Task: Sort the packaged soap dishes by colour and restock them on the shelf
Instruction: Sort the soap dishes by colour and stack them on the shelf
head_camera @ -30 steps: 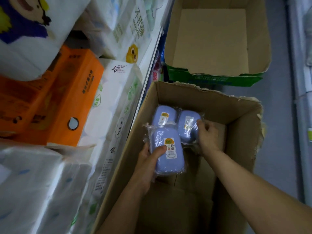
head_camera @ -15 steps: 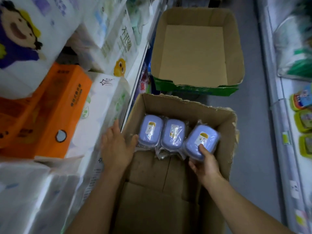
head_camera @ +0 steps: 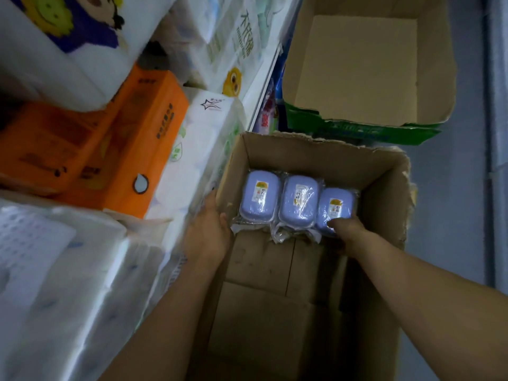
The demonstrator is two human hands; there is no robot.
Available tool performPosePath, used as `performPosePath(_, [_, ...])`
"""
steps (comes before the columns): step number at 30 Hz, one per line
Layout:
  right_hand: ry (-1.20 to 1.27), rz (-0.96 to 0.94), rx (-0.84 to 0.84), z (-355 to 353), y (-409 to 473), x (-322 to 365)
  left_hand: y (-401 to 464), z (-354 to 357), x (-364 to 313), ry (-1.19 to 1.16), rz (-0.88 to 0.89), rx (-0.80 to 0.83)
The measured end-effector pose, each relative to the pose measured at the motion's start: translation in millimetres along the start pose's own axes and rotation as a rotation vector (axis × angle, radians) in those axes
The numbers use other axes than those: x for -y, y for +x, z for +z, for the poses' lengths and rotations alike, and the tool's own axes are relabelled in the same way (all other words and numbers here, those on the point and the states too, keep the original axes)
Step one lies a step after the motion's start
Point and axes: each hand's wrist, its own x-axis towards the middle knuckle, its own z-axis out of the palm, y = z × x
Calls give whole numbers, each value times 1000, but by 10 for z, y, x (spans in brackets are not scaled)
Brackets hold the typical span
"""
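While right hand (head_camera: 347,229) grips right soap dish (head_camera: 334,207), fingers hidden, left hand (head_camera: 210,229) relaxed.

The scene was dim, with a cool bluish cast and soft, diffuse light. The near end of the brown cardboard box (head_camera: 275,325) sat in deep shadow, its floor almost black toward the bottom edge. Glare flashed white off the plastic wrap on the blue soap dishes (head_camera: 298,200), hiding parts of their labels. Motion blur smeared the tissue packs (head_camera: 49,270) at left, and their print was unreadable. Wide-angle distortion bent the shelf edge (head_camera: 264,86) and stretched the corners.
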Motion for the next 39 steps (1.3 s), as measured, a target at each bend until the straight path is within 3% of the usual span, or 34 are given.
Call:
performPosePath(2, [-218,-40,2,-52,-605,293,-24,-42,-30,-44,2,58])
performPosePath(5, [-490,-251,48,-126,-941,410,-164,-159,-101,-75,27,126])
performPosePath(8, [-801,-484,96,-188,-1101,364,-462,-327,-160,39,43,126])
performPosePath(11, [-1079,-571,145,-378,-1926,381,-882,-531,-270,209,18,120])
performPosePath(15, [-1275,-787,172,-659,-2815,238,-1608,-773,-372,235,-40,71])
performPosePath(18, [-1436,-1007,160,-843,-3368,20,-2275,-926,-396,223,-79,-83])
performPosePath(22, [-1459,-1310,167,-1023,-3929,-424,-3213,-1112,-359,239,-122,-263])
performPosePath(27, [-1277,-1687,380,-1050,-4569,-986,-4396,-1295,-98,163,-239,-536])
performPosePath(33, [-1155,-1900,671,-724,-5380,-1717,-5752,-1365,383,153,-517,-683])
performPosePath(39, [-1205,-2093,862,-345,-6249,-2712,-7046,-1306,994,161,-737,-771])
